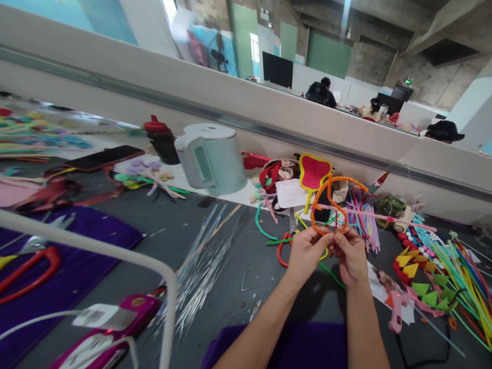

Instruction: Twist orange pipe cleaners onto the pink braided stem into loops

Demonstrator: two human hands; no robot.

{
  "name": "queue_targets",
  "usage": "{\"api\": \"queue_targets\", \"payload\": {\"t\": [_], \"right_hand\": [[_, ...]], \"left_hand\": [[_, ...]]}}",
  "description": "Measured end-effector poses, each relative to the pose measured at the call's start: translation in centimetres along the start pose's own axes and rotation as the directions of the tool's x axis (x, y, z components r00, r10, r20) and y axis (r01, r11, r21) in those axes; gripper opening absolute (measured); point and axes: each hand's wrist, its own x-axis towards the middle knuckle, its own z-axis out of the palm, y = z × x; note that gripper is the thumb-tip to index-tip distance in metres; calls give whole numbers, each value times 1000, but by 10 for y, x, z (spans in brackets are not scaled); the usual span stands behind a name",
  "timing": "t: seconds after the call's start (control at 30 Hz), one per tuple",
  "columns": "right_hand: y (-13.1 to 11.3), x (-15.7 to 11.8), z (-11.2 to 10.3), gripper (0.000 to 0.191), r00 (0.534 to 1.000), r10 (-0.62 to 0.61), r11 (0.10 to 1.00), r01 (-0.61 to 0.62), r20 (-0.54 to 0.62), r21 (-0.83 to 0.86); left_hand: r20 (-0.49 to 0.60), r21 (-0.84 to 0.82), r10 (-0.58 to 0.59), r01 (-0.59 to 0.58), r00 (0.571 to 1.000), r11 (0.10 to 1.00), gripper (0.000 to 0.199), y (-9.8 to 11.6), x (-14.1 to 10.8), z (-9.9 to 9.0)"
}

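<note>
Between my two hands is an orange pipe cleaner (345, 215), twisted into a loop with a long curved end reaching up and right. My left hand (308, 251) pinches its lower left part, and my right hand (350, 253) pinches just beside it, fingertips nearly touching. A pink twisted pipe cleaner (384, 215) runs from the loop out to the right; I cannot tell whether it is joined. Behind the hands lie red-handled scissors (283, 252), partly hidden, and a green pipe cleaner (279, 241). A red and yellow heart-shaped piece (314, 172) stands beyond the loop.
Thin metal wires (203, 271) spread left of my arms. A mint kettle (213, 159) and a dark red-lidded bottle (161, 139) stand by the partition. A pink glue gun (398, 310) and colourful pipe cleaners (461, 279) lie at right. A white tube (154, 264) crosses the left foreground.
</note>
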Motion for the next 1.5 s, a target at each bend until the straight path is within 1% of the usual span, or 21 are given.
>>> {"api": "queue_targets", "payload": {"t": [0.1,0.17,0.27,0.37,0.5,0.57,0.63,0.73,0.83,1.0,1.07,1.13,1.2,1.27,1.4,1.47,1.5], "right_hand": [[0,-2,4,22,999,33,999,-31,-34,44],[0,-2,7,25,996,28,998,-24,-80,54],[-1,-4,12,29,989,-34,999,38,-141,25],[-3,-6,15,30,980,-109,994,112,-169,9],[-5,-8,16,24,978,-141,989,145,-151,15],[-4,-8,14,19,977,-173,985,169,-128,-43],[-3,-6,11,16,970,-222,967,206,-98,-153],[-3,-5,7,18,962,-274,904,249,-23,-347],[-6,-5,5,16,946,-320,811,303,54,-500],[-11,-5,1,10,875,-454,596,439,168,-673],[-11,-3,-2,10,844,-494,509,475,208,-718],[-10,-1,-5,11,817,-524,445,504,241,-740],[-9,0,-6,13,797,-547,408,520,256,-750],[-7,0,-7,14,790,-557,388,521,257,-761],[-5,-2,-5,15,817,-518,395,490,253,-777],[-5,-3,-3,15,825,-498,372,483,269,-793],[-6,-4,-3,14,820,-498,348,487,283,-801]], "left_hand": [[12,11,13,-14,1000,1000,16,1,-1,1],[-1,18,27,-27,1000,999,15,1,-2,2],[-10,36,47,-47,999,998,14,-1,-4,3],[14,31,50,-50,999,998,15,-4,-4,4],[8,33,52,-52,999,998,13,-3,-5,5],[7,49,59,-59,998,997,12,-1,-5,5],[12,62,66,-66,998,996,12,2,-5,3],[-33,88,93,-90,995,992,11,4,-3,-1],[-83,114,117,-108,990,988,11,4,-2,-4],[-89,120,143,-131,986,984,10,-1,-1,-5],[-88,132,161,-149,983,980,10,-3,-1,-5],[-90,152,176,-161,980,975,9,-5,-1,-4],[-93,163,182,-166,979,973,9,-5,-1,-4],[-94,161,182,-165,979,973,9,-4,-2,-4],[-115,167,177,-157,977,973,9,1,-1,-5],[-135,176,179,-154,975,972,8,4,0,-6],[-146,182,182,-155,972,971,8,5,1,-7]]}}
